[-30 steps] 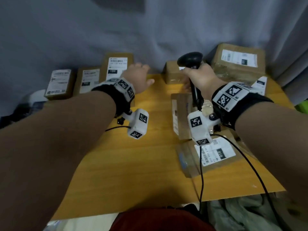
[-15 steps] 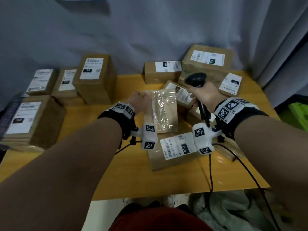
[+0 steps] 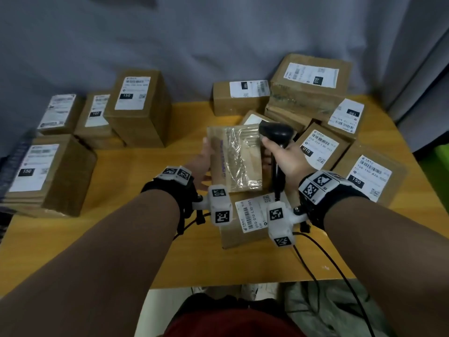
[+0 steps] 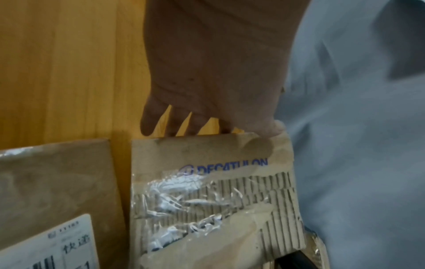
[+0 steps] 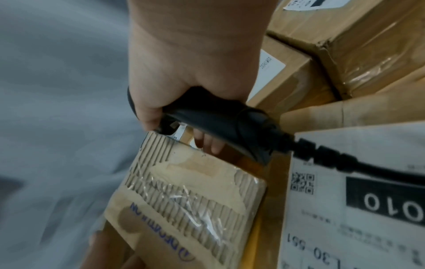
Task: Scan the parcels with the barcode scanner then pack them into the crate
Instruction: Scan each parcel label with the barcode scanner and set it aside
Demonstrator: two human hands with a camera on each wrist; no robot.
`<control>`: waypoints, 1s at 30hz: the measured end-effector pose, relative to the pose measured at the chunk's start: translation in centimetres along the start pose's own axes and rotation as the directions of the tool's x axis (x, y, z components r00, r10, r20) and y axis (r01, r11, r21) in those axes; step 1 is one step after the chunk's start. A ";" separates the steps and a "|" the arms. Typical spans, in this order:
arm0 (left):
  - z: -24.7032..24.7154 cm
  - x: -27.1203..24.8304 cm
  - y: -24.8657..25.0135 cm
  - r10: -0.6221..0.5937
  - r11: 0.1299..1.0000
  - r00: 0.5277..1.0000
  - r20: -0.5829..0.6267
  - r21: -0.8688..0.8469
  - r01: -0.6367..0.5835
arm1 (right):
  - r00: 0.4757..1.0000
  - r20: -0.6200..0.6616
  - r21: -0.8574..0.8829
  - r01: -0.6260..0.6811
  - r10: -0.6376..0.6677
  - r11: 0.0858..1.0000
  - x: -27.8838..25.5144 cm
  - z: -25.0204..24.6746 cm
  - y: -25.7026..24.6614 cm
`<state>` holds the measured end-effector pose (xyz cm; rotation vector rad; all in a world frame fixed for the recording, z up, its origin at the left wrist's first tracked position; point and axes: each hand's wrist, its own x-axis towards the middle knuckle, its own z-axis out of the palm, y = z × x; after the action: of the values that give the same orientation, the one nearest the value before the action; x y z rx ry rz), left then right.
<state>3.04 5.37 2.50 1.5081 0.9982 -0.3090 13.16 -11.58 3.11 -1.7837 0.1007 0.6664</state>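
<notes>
Left wrist: fingers (image 4: 147,125) behind parcel (image 4: 214,200)

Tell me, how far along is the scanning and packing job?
Early, it seems. No crate shows, so nothing visibly packed. The left hand holds a taped parcel up, with no label showing on its top face; the right hand grips the scanner. Many labelled boxes wait on the table.

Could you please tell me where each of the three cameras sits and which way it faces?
Head: on the head, looking down at the table; both forearms, left hand, right hand.
Left wrist: looks along the left hand to the torn parcel.
Right wrist: looks along the right hand gripping the scanner.
All three show the torn parcel.
</notes>
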 end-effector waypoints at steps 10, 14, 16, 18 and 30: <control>-5.0 -1.9 4.7 0.089 0.929 0.992 0.090 -0.367 -0.049 | 0.992 0.123 0.298 -0.005 -0.033 0.955 -2.4 -0.1 -5.8; -7.4 -3.3 7.5 0.235 0.942 0.967 0.096 -0.266 -0.203 | 0.985 0.164 0.266 0.005 -0.051 0.964 -3.2 0.4 -9.3; -8.2 -3.6 8.3 0.239 0.950 0.960 0.146 -0.241 -0.200 | 0.993 0.105 0.287 0.014 -0.045 0.958 -3.3 0.7 -10.2; -8.5 -3.9 8.6 0.208 0.955 0.965 0.158 -0.245 -0.166 | 0.997 0.048 0.306 0.041 -0.058 0.951 -3.0 1.4 -10.2; -6.1 -3.7 9.3 0.302 0.946 0.952 -0.048 -0.112 -0.306 | 0.979 0.001 0.119 0.201 -0.202 0.972 -2.9 3.6 -9.5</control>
<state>5.45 10.42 12.75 1.5350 0.7775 -0.0064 13.10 -5.97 12.06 -1.6487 -0.0486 0.5150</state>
